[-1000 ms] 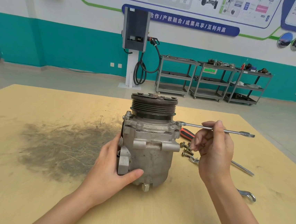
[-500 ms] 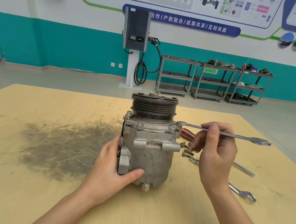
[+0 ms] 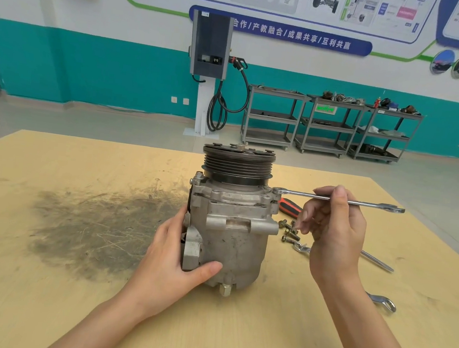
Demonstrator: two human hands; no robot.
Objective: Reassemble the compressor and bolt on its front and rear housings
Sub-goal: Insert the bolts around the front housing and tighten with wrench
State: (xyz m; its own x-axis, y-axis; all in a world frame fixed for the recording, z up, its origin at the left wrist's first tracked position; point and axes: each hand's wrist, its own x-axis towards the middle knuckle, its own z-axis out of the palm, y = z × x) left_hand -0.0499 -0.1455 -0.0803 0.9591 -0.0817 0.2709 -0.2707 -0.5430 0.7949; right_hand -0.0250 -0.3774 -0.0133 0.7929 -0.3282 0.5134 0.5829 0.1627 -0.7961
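Upright on the wooden table [image 3: 41, 310]: compressor [image 3: 231, 230], gripped low on its side by left hand [image 3: 174, 264]; wrench [image 3: 340, 200] pinched in right hand [image 3: 335, 231], ring end on top-right bolt, loose bolts [image 3: 290, 231] just beside

Bright even light, soft shadows (edges bowed).

The right hand [image 3: 332, 234] hides part of the lower wrench [image 3: 377, 261].
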